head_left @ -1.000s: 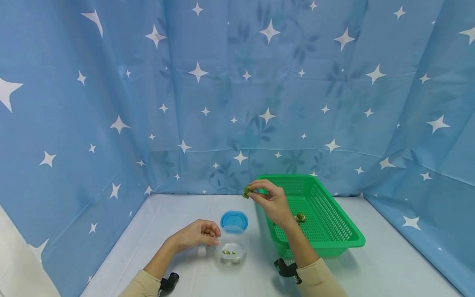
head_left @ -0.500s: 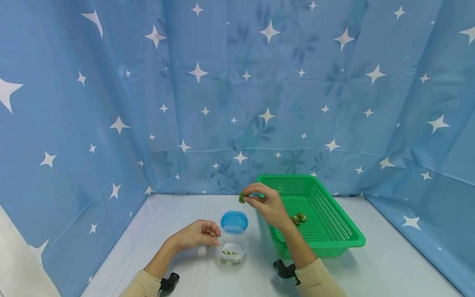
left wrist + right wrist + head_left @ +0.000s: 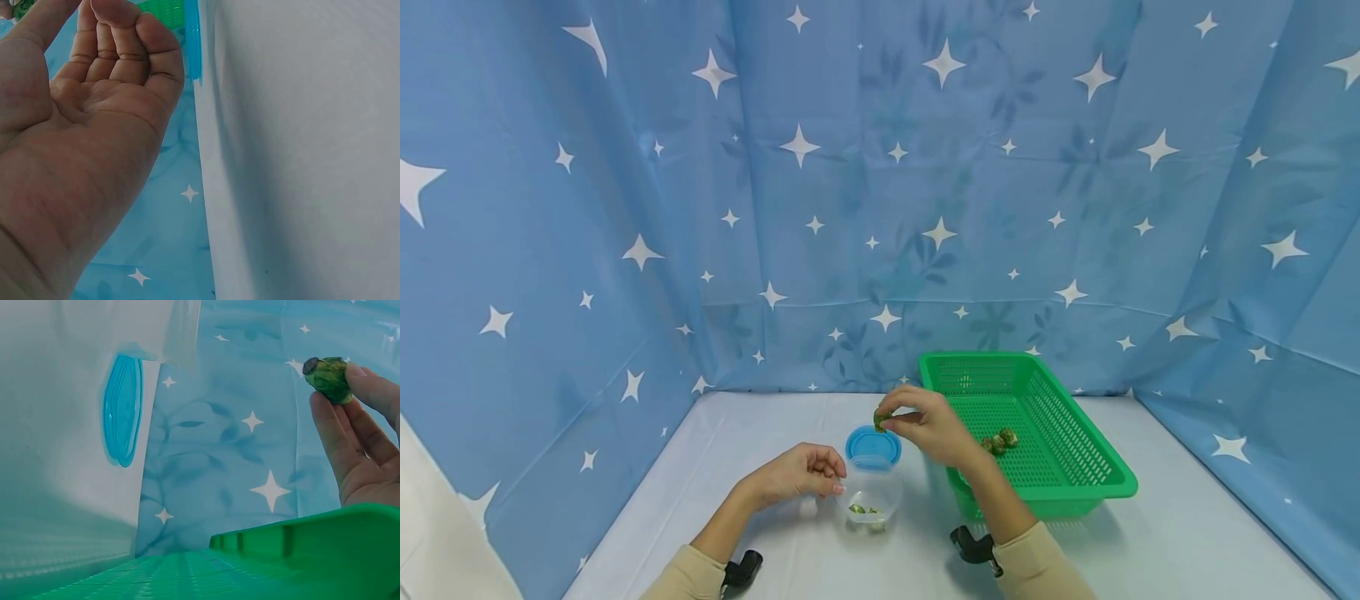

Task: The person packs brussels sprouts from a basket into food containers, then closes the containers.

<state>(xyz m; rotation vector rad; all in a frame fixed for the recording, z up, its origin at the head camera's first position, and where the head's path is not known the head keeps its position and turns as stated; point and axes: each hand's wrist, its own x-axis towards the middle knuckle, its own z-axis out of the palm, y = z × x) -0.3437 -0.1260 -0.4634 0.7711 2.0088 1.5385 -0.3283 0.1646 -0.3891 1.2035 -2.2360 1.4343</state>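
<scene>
My right hand [image 3: 934, 425] pinches a Brussels sprout [image 3: 329, 379] between thumb and fingertips, its brown cut stem end facing outward in the right wrist view. In the head view this sprout overlaps the far edge of a blue lid [image 3: 874, 448]. A small clear plastic container [image 3: 887, 493] stands just in front of the lid, with a few green sprouts [image 3: 861, 509] inside. To its left, my left hand [image 3: 797, 477] has loosely curled fingers, fingertips right at the container's rim. More sprouts [image 3: 1000, 442] lie in a green basket [image 3: 1060, 417], partly behind my right forearm.
The green basket stands at the right on a white tabletop [image 3: 775, 417], its long side beside my right forearm. Blue star-patterned curtains [image 3: 880, 208] enclose the back and both sides. Black wrist camera mounts [image 3: 973, 546] stick out from both sleeves.
My right hand has moved left and down with the sprout, from beside the basket's far left corner to over the blue lid. My left hand and the container have stayed put.
</scene>
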